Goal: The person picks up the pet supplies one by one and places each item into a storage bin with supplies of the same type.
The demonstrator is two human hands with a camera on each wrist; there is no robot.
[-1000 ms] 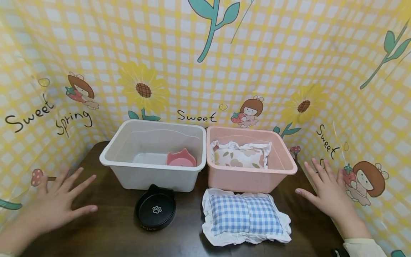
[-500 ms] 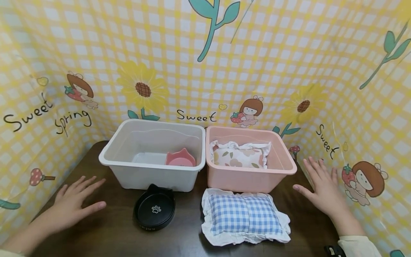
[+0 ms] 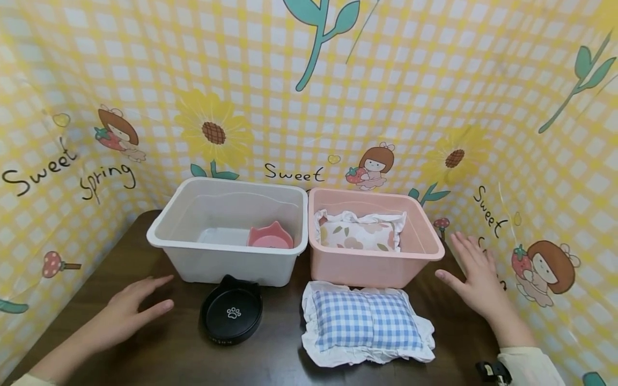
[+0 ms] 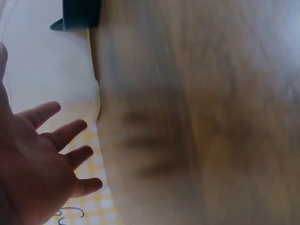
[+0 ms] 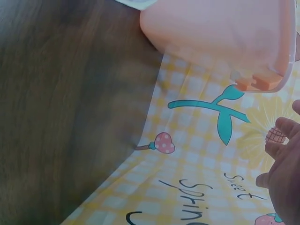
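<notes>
My left hand (image 3: 127,309) hovers left of a black cat-eared pet bowl (image 3: 233,311) with a paw print, its fingers spread and holding nothing. In the left wrist view the fingers are extended too, with part of the black bowl (image 4: 80,13) at the top. To the right of the pink bin (image 3: 372,268), my right hand (image 3: 475,276) is held with fingers apart and nothing in it. A blue checked pillow (image 3: 369,320) with a white frill lies in front of that bin. Inside it leans a floral pillow (image 3: 359,234). The white bin (image 3: 232,265) contains a pink cat-eared bowl (image 3: 270,237).
Both bins stand side by side at the back of a dark wooden table (image 3: 275,348). A yellow checked cloth (image 3: 299,118) with printed flowers and figures hangs behind and at both sides. A black strap (image 3: 493,371) is by the right sleeve.
My left hand has moved right and inward, closer to the black bowl. The right hand has shifted slightly left towards the pink bin. Bins, bowls and pillows stay where they were.
</notes>
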